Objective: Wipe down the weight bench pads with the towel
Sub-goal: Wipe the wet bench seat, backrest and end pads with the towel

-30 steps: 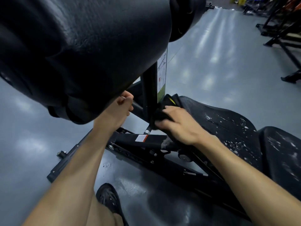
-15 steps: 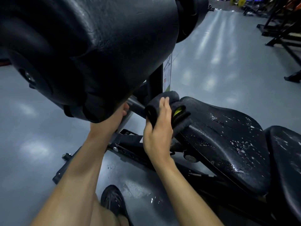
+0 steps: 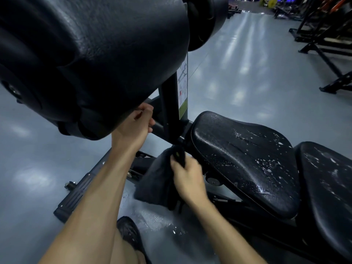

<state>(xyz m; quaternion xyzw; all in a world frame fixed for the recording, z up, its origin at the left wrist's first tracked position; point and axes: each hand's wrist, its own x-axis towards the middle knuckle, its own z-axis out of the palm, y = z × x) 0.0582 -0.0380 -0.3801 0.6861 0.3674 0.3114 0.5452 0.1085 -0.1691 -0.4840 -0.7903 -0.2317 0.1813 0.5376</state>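
A dark towel (image 3: 158, 180) is gripped near its top edge by the right hand (image 3: 187, 175), whose fingers are curled round a bunched fold, and the rest of the cloth is left hanging below the hand, just beside the front end of the seat pad (image 3: 245, 161). Whether the cloth is touching the pad's front edge cannot be told, since the dark surfaces merge there. The left hand (image 3: 136, 124) is held up under the large roller pad (image 3: 91, 60), with its fingers curled at the pad's lower edge beside the black upright post (image 3: 169, 109); what exactly is gripped there is partly hidden, so the hold is best described as apparently closed on the pad's underside. The seat pad is seen to be wet, with droplets and white specks scattered across it, and the back pad (image 3: 327, 185) to its right is speckled likewise. A printed label (image 3: 182, 88) is fixed to the post. Beneath, the black bench frame (image 3: 80, 193) is set on a glossy grey floor (image 3: 238, 79), where a wet patch is visible near a dark shoe (image 3: 129, 233). Other black equipment (image 3: 323, 35) is seen at the upper right.
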